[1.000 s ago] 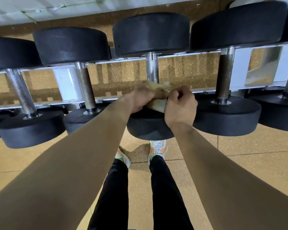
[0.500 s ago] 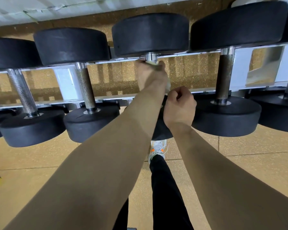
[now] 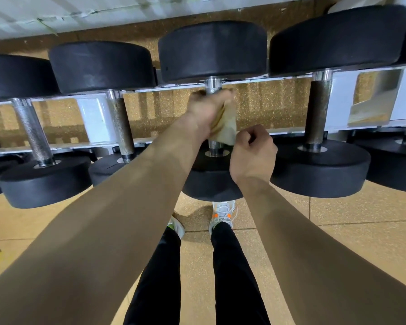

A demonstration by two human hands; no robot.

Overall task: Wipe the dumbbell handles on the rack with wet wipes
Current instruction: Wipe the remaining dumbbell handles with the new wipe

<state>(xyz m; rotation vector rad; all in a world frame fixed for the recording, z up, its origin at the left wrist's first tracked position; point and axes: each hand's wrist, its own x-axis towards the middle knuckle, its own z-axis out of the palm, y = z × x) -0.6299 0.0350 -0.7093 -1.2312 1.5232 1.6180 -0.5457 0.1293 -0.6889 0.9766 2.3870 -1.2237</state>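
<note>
**A:** What's at the left end of the rack [image 3: 93, 118]?

**B:** Two dumbbells lie across its rails. The far-left handle [image 3: 32, 132] is grey and bare, and the second handle [image 3: 122, 130] is browner. No hand is on either.

**A:** And the middle of the rack?

**B:** The middle handle [image 3: 212, 86] is the one being wiped. The left hand [image 3: 205, 111] has its fingers curled right round the bar near the back rail. The wipe [image 3: 227, 127] is bunched between palm and steel, and a tan flap hangs out toward the front rail.

**A:** The right hand?

**B:** The right hand [image 3: 253, 152] is balled in a fist just beside the flap's lower corner, over the front weight. I can't tell whether it pinches that corner.

**A:** Further right?

**B:** The right-hand handle [image 3: 319, 111] is dark, rusty-looking and untouched.

**A:** What could go wrong?

**B:** I'd say the knurling could snag the loose flap and tear it. The wipe could also wad up under the palm, so the short stretch of bar below the hand gets missed. The wipe looks stained, so it may smear grime onto the other bars. A hard pull toward the front edge might roll the dumbbell off the rails, right above the shoes [image 3: 222, 214].
</note>
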